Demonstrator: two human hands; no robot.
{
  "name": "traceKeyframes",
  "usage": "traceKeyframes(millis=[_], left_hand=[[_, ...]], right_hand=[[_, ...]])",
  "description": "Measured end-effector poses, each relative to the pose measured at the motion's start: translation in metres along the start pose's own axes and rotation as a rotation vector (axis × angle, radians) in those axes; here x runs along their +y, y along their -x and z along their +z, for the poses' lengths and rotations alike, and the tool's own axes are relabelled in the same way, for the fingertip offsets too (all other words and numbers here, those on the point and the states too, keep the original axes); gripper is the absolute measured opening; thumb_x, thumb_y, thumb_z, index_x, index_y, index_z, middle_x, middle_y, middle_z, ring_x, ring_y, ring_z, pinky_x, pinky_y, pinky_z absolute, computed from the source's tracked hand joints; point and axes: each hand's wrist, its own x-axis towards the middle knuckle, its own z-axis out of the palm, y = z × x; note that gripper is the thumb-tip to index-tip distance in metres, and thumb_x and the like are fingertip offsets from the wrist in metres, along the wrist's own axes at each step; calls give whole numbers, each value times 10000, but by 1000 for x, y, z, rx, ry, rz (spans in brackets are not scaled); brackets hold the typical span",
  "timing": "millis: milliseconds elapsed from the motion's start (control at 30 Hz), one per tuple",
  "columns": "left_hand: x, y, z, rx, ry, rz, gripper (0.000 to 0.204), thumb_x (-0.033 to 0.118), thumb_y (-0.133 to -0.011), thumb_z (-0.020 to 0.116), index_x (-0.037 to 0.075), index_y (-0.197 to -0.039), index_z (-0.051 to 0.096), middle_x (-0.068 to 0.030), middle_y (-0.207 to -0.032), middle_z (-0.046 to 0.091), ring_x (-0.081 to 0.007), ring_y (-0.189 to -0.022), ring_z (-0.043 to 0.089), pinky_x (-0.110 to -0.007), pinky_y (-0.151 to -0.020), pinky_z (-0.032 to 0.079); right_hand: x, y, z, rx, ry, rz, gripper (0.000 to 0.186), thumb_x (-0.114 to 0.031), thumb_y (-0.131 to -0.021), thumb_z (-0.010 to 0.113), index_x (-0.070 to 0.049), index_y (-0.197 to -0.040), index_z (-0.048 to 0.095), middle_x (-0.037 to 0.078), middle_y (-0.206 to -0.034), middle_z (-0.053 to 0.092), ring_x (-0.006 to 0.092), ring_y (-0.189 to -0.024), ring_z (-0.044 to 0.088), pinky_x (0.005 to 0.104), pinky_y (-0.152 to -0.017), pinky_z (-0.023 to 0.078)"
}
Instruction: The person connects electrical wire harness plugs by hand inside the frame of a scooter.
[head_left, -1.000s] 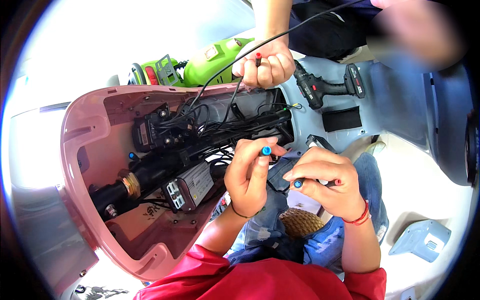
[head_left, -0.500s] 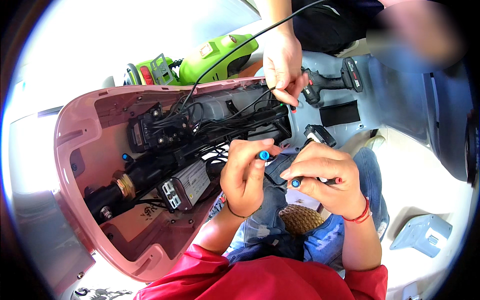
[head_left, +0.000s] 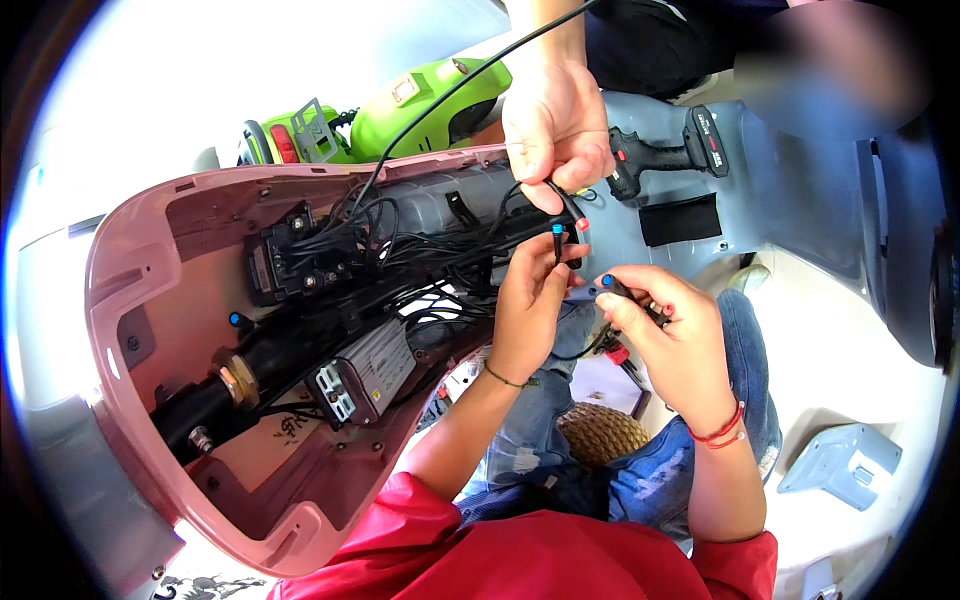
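My left hand [head_left: 528, 312] is closed on a thin black cable connector with a blue end [head_left: 558, 243], held upright just below another person's hand. My right hand [head_left: 682, 330] pinches a second black cable connector with a blue end [head_left: 618, 288]. A red-tipped connector [head_left: 665, 312] also shows between its fingers, and a black cable hangs below. The other person's hand [head_left: 558, 125] comes in from the top and holds a black cable connector with a red end [head_left: 574, 212], close to the blue end in my left hand.
A pink body shell [head_left: 104, 330] holds a black tube, wiring, a silver control box [head_left: 372, 372] and a black terminal block [head_left: 278, 262]. Beyond it are a green part [head_left: 425, 105] and, on a grey panel, a cordless drill [head_left: 655, 158]. A grey plastic piece [head_left: 842, 465] lies at right.
My left hand has moved up and right, bringing its blue-ended connector near the other person's red-ended one. My right hand has risen slightly and tilted its connector. The other person's hand has turned palm up.
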Motion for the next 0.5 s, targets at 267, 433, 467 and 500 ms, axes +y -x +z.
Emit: traceKeyframes(millis=[267, 433, 467, 500], left_hand=[[-6, -10, 6, -40, 119, -72, 415, 0, -982, 479, -28, -1389, 405, -159, -1306, 589, -150, -970, 586, -294, -880, 490], [-1, 3, 4, 6, -245, 238, 502, -68, -934, 468, -49, -1427, 372, -194, -1435, 478, -261, -1328, 477, -366, -1114, 360], [9, 8, 4, -69, -50, 195, 465, -50, -951, 449, -50, -1412, 387, -201, -1423, 490, -257, -1322, 484, -362, -1108, 364], [12, 14, -2, -208, 34, 109, 435, -75, -957, 389, -42, -1390, 405, -194, -1391, 520, -255, -1309, 494, -371, -1105, 374]], right_hand=[[8, -4, 4, -37, 252, -140, 189, -121, -868, 716, -34, -1033, 686, 102, -885, 684, 204, -664, 614, 311, -618, 488], [17, -8, 11, -51, 393, -374, 177, -137, -836, 720, -55, -983, 668, 87, -848, 653, 279, -724, 634, 364, -653, 508], [16, -8, 11, -47, 402, -366, 177, -137, -836, 720, -55, -983, 668, 87, -848, 653, 279, -724, 634, 364, -653, 508], [16, -8, 10, -59, 302, -345, 173, -138, -846, 714, -50, -987, 666, 95, -857, 657, 281, -724, 634, 363, -655, 510]])
